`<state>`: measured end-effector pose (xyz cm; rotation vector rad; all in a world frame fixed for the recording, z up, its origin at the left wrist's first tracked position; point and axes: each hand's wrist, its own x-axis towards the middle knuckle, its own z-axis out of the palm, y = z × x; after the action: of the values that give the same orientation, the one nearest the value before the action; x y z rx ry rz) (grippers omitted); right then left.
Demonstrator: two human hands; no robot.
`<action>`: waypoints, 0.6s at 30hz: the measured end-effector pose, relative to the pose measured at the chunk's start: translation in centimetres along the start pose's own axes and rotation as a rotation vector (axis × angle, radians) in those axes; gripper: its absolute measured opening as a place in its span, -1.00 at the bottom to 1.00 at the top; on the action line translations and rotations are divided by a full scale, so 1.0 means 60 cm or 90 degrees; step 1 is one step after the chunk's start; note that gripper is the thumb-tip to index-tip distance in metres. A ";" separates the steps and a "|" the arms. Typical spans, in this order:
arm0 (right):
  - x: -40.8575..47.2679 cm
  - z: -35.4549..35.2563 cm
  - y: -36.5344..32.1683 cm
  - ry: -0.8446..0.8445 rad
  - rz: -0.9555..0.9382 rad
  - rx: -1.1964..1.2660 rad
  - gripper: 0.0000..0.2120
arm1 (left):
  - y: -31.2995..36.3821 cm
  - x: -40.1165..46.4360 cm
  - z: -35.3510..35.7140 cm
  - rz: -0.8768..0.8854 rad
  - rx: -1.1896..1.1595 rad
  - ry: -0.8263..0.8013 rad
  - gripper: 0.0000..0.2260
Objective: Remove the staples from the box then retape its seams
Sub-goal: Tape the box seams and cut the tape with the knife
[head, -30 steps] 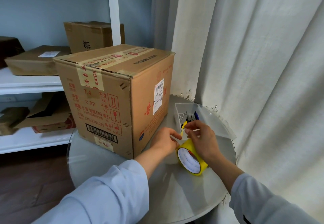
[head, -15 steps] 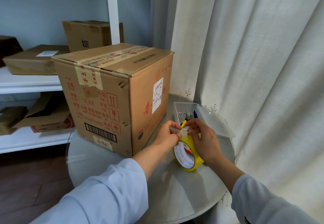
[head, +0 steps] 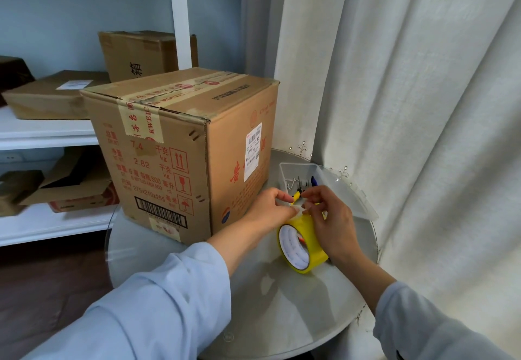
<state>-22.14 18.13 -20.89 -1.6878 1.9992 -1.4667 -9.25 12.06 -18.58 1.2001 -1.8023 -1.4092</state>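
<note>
A brown cardboard box (head: pixel 180 145) with red print and old printed tape over its top seam stands on a round grey table (head: pixel 253 311). Right of the box, a yellow roll of tape (head: pixel 303 242) stands on edge on the table. My right hand (head: pixel 331 218) grips the roll from the right, fingers curled over its top. My left hand (head: pixel 270 209) pinches the loose tape end at the top of the roll, fingertips close to those of the right hand.
A clear plastic tray (head: pixel 345 187) behind the hands holds loose staples, a yellow-handled tool and a blue one. A white curtain (head: pixel 423 106) hangs close on the right. White shelves (head: pixel 48 134) on the left carry several other cardboard boxes.
The roll has turned more upright and shifted slightly left. My left hand has closed in on the top of the roll and now pinches the tape end.
</note>
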 end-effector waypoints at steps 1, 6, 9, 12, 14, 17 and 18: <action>0.000 -0.001 0.000 0.000 -0.004 0.000 -0.63 | -0.001 0.002 -0.001 -0.009 -0.003 0.007 -0.78; -0.002 0.003 -0.003 0.010 -0.002 -0.003 -0.70 | -0.003 -0.005 0.002 0.067 0.034 -0.030 -0.79; -0.004 0.008 -0.006 0.025 0.021 0.021 -0.75 | -0.007 -0.005 0.007 0.120 0.129 -0.012 -0.83; -0.001 0.009 -0.005 0.020 0.032 0.030 -0.78 | -0.012 -0.004 0.005 0.145 0.158 -0.001 -0.84; 0.003 0.008 -0.007 0.000 0.035 0.029 -0.77 | -0.014 -0.003 0.001 0.161 0.176 0.001 -0.86; 0.010 0.003 -0.004 -0.027 0.054 0.029 -0.81 | -0.015 -0.004 0.001 0.177 0.224 0.018 -0.88; 0.011 0.002 -0.003 -0.036 0.057 0.023 -0.85 | -0.014 -0.005 0.001 0.183 0.240 0.027 -0.88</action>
<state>-22.20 17.54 -20.52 -1.5861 1.9803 -1.4013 -8.92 12.29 -19.39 1.0789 -2.1721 -0.9040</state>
